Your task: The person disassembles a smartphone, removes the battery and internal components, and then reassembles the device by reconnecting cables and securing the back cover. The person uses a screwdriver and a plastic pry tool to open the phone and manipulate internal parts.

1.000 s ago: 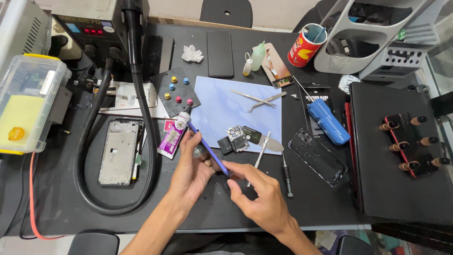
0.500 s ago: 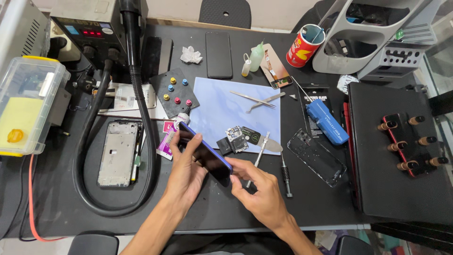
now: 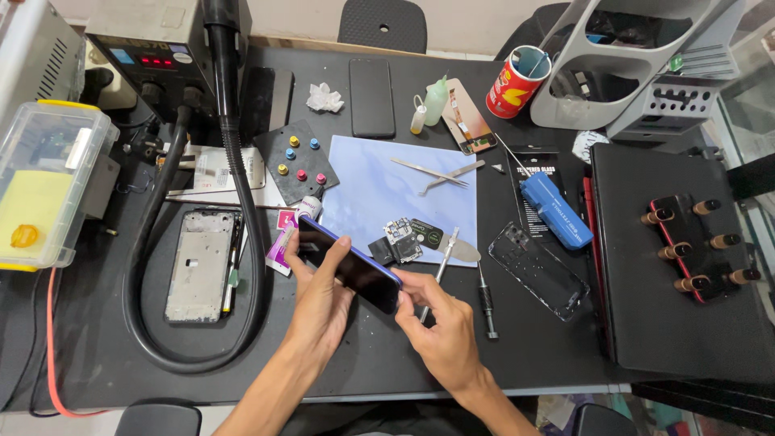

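A dark phone with a blue-purple edge [image 3: 349, 264] is held over the black mat, tilted, its glossy face turned up. My left hand [image 3: 319, 300] cradles it from below, fingers wrapped round its near long edge. My right hand [image 3: 436, 323] pinches the phone's right end with thumb and fingertips. Just behind the phone lie a small circuit board [image 3: 399, 236] and a metal spatula tool [image 3: 449, 252] on the pale blue sheet [image 3: 379, 182]. A small white-capped glue bottle [image 3: 307, 211] stands next to the phone's far end.
A bare phone frame [image 3: 199, 265] lies left inside the loop of a black hose [image 3: 145, 323]. Tweezers [image 3: 432, 171], a screwdriver [image 3: 487, 303], a clear phone case [image 3: 539, 270], a blue box [image 3: 554, 211], a red can [image 3: 515, 81] and a black laptop-like slab [image 3: 670, 266] surround the work spot.
The phone has turned from edge-on to face-up and tilted flatter. My right hand has moved up onto its right end; my left hand still supports it.
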